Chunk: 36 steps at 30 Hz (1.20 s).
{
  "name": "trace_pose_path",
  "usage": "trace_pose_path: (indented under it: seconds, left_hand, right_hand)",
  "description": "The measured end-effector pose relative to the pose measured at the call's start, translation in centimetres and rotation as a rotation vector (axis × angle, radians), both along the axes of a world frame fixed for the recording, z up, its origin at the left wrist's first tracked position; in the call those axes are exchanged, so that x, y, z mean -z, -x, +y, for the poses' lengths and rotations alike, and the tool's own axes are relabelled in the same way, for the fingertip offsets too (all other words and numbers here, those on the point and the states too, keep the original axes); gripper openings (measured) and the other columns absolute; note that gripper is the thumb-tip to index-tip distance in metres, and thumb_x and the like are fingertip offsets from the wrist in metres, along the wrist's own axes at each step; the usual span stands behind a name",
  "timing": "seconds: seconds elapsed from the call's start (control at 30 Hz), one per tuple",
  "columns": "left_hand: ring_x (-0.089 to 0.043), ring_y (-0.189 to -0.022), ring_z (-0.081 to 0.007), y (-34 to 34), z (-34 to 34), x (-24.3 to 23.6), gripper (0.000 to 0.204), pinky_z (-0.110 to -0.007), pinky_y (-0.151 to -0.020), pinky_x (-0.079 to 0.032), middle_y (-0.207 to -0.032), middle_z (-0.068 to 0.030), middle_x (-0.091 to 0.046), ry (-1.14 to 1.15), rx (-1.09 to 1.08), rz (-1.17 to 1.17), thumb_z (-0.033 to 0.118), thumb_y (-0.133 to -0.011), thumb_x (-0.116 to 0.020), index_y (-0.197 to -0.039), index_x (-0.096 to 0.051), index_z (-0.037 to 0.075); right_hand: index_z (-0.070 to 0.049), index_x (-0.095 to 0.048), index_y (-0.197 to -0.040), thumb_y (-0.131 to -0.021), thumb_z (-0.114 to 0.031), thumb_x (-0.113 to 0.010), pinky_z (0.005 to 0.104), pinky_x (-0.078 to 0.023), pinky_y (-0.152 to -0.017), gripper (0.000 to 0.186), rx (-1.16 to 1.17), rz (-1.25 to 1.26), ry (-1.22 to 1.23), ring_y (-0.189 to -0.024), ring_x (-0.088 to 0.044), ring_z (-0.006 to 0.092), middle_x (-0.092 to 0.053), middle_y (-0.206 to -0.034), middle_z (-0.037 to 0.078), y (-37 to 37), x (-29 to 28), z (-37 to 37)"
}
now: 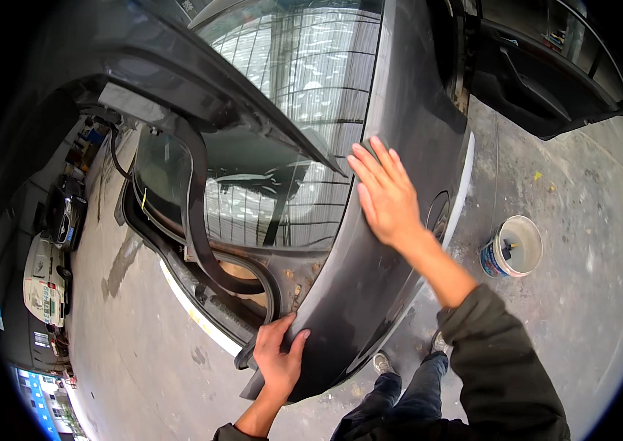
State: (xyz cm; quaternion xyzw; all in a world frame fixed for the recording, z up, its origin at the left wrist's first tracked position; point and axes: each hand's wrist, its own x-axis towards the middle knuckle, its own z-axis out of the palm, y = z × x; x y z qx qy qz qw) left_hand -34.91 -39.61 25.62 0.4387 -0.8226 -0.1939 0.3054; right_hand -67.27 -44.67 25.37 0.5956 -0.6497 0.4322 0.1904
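The dark grey rear side panel point(352, 290) of a car curves through the middle, its paint dull and patchy. My right hand point(389, 192) lies flat on the pillar beside the rear window point(289, 81), fingers stretched out. A small dark patch shows between its fingertips; I cannot tell whether it is a pad or the paint. Lower down, my left hand point(278, 359) rests at the panel's corner by the trunk opening, thumb apart from the fingers. A black rubber seal point(273, 294) runs around that opening just beyond my left fingers.
The raised trunk lid point(231, 81) reaches over the window at upper left. An open car door point(532, 81) juts out at upper right. A white bucket point(530, 250) with a dark-headed tool inside stands on the concrete floor point(546, 331). Other vehicles, including a white van point(43, 283), are at far left.
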Motion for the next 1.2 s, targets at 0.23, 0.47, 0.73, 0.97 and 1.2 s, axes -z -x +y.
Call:
trace_pose_path:
  seconds: [0.23,0.47,0.73,0.97,1.2]
  left_hand:
    - [-0.070,-0.097,-0.0257,-1.0,0.0,1.3,0.031,-0.033,-0.088,-0.054,-0.102,-0.0134,-0.073,-0.159,-0.039,0.177,0.002,-0.076,-0.085,-0.105,-0.073,0.000]
    - [-0.072,-0.096,-0.0207,-7.2,1.5,1.4,0.020,-0.029,-0.085,-0.056,-0.103,-0.0106,-0.075,-0.294,-0.147,0.234,-0.003,-0.080,-0.081,-0.098,-0.074,0.000]
    - [-0.069,-0.099,-0.0150,-7.5,1.5,1.8,0.012,-0.027,-0.094,-0.052,-0.107,-0.0114,-0.074,-0.563,-0.198,0.629,-0.005,-0.092,-0.070,-0.104,-0.068,-0.004]
    - [-0.070,-0.099,-0.0167,-10.3,2.2,1.7,0.010,-0.029,-0.092,-0.055,-0.103,-0.0121,-0.074,-0.528,-0.204,0.556,-0.005,-0.094,-0.068,-0.104,-0.067,-0.004]
    - [-0.069,-0.086,-0.0170,-9.5,1.1,1.2,0.009,-0.029,-0.082,-0.058,-0.097,-0.0126,-0.072,-0.606,-0.343,0.897,0.005,-0.097,-0.063,-0.105,-0.064,0.001]
  right_hand:
    - [-0.007,-0.061,-0.138,-0.089,-0.018,-0.064,0.0527,-0.031,-0.119,0.050,-0.353,-0.036,-0.181,-0.146,-0.041,0.0316,-0.053,-0.150,0.010,-13.5,5.9,9.5]
    - [-0.003,-0.059,-0.138,-0.092,-0.016,-0.061,0.0550,-0.029,-0.119,0.047,-0.095,-0.032,-0.178,-0.149,-0.035,0.0306,-0.050,-0.152,0.010,-7.5,2.0,4.0]
    - [-0.005,-0.052,-0.146,-0.088,-0.039,-0.071,0.0532,-0.022,-0.123,0.071,-0.521,-0.010,-0.242,-0.152,-0.032,0.0310,-0.044,-0.158,0.010,-20.0,6.1,11.0]
    - [0.002,-0.039,-0.153,-0.098,-0.046,-0.057,0.0544,-0.014,-0.125,0.075,-0.014,-0.034,-0.312,-0.156,-0.014,0.0361,-0.026,-0.166,0.016,-8.8,2.0,3.8]
    - [-0.007,-0.055,-0.145,-0.090,-0.047,-0.067,0.0578,-0.030,-0.116,0.069,-0.313,-0.085,-0.262,-0.150,-0.032,0.0345,-0.043,-0.157,0.010,-25.4,6.7,11.2]
